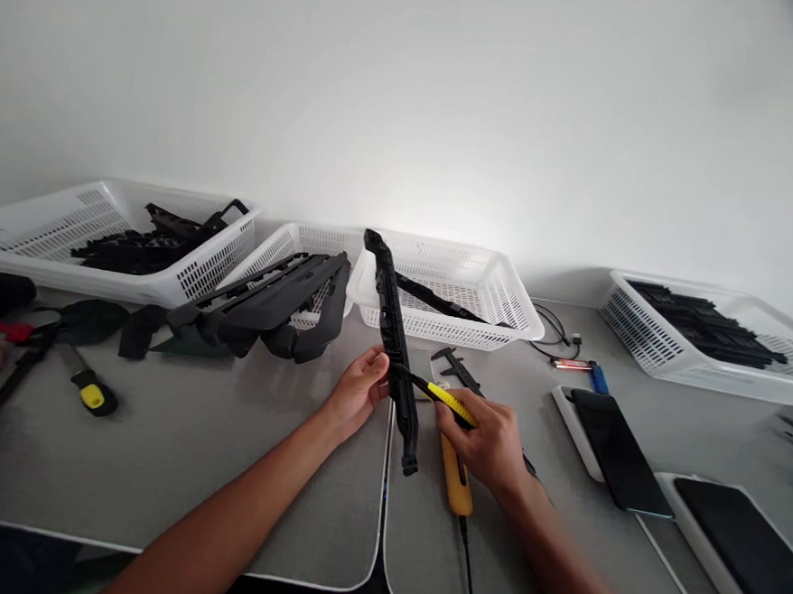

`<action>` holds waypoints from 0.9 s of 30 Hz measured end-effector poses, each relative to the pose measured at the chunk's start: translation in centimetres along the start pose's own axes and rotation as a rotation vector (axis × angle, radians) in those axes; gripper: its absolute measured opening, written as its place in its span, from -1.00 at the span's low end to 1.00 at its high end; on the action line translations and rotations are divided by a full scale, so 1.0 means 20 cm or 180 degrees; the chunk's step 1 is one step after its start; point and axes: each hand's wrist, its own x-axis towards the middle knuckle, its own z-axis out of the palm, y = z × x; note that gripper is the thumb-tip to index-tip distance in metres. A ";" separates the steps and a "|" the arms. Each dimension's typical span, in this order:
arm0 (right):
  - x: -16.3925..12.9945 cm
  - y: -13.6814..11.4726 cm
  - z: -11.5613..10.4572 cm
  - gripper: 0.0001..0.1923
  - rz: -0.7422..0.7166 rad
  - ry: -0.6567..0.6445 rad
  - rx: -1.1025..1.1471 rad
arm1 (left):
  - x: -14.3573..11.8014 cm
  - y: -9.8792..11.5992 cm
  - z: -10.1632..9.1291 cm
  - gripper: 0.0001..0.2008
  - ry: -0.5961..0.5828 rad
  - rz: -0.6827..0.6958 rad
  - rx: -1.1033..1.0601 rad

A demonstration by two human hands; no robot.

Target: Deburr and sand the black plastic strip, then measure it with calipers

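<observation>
Left hand [358,387] pinches a long black plastic strip [394,344] mid-length, holding it tilted above the table [174,462] in front of the middle white basket [498,291]; right hand [488,444] is closed on a yellow-and-black tool [450,402] whose tip touches the strip's edge. Judging by that, edge work goes best with the strip gripped firmly near the contact point and short strokes directed away from the fingers. The tool tip is too small to identify, and an orange-handled tool [457,482] lies partly hidden under the right hand.

bare table [174,462] open at front left, baskets [438,286] blocking the back, phones [620,453] crowding right
</observation>
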 end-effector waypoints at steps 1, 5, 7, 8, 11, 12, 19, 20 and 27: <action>0.00 0.00 0.00 -0.74 0.0021 -0.0010 -0.0008 | 0.00 0.00 0.00 -0.41 -0.0004 0.0013 0.0001; 0.00 0.01 0.00 -0.76 -0.0029 -0.0049 0.0032 | 0.01 -0.01 -0.01 -0.41 -0.0031 0.0040 -0.0012; 0.01 0.03 0.00 -0.76 0.0002 -0.0030 -0.0038 | 0.01 0.00 -0.01 -0.45 -0.0033 0.0087 -0.0062; 0.01 0.04 0.00 -0.76 0.0030 -0.0008 -0.0090 | 0.01 0.00 -0.01 -0.47 -0.0027 0.0114 -0.0092; 0.01 0.06 -0.01 -0.77 -0.0015 0.0021 -0.0121 | 0.01 0.02 -0.02 -0.49 0.0029 0.0135 -0.0144; 0.01 0.07 -0.01 -0.77 -0.0067 0.0000 -0.0089 | 0.01 0.03 -0.02 -0.48 0.0069 0.0122 -0.0131; 0.02 0.06 -0.02 -0.78 -0.0413 -0.0032 0.0016 | -0.01 0.01 0.00 -0.36 0.0096 -0.0284 0.0294; 0.02 0.06 -0.02 -0.78 -0.0420 -0.0050 -0.0004 | -0.01 0.00 0.00 -0.35 0.0026 -0.0294 0.0364; 0.03 0.06 0.00 -0.80 -0.0178 0.0144 -0.0058 | -0.03 -0.02 0.02 -0.43 -0.0402 -0.0234 0.0511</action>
